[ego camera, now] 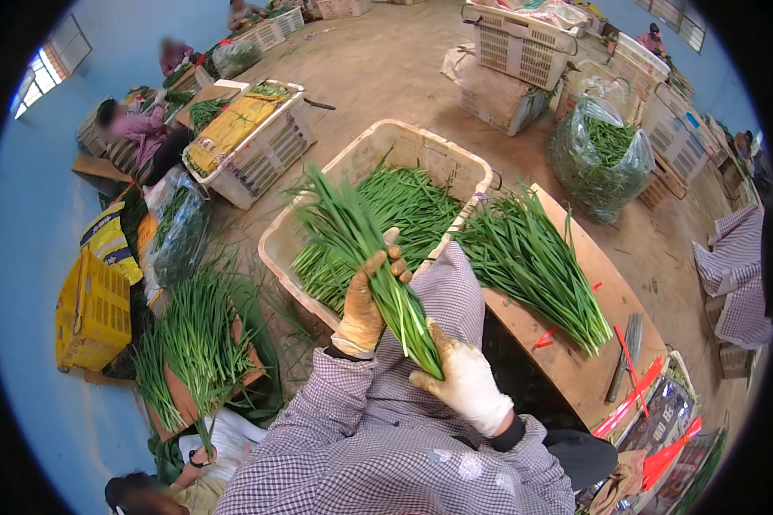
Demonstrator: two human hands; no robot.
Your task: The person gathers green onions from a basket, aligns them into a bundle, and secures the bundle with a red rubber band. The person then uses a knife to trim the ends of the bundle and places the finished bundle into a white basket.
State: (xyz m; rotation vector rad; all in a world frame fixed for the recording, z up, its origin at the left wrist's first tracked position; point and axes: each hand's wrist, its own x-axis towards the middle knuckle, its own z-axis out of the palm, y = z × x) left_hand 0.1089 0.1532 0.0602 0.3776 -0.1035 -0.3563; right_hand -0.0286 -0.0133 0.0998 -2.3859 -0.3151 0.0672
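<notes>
My left hand (365, 299), in a stained work glove, grips a bundle of green garlic chives (377, 264) around its middle. The pale cut ends point down toward my lap. My right hand (460, 370), in a whiter glove, holds those ends, its thumb and fingers around them. Beneath the leafy tips stands a cream plastic crate (272, 241) with more chives (412, 199) lying inside. To my right, a wooden board (522, 322) carries a loose heap of chives (528, 270). A knife (625, 357) and red plastic ties (631, 370) rest on that board.
A person's hand (203, 456) holds chives at lower left, beside a chive heap (206, 335) on another board. A yellow crate (96, 315) stands by the wall. White crates (257, 148) and a clear bag of greens (599, 158) stand farther off. More people sit at the left.
</notes>
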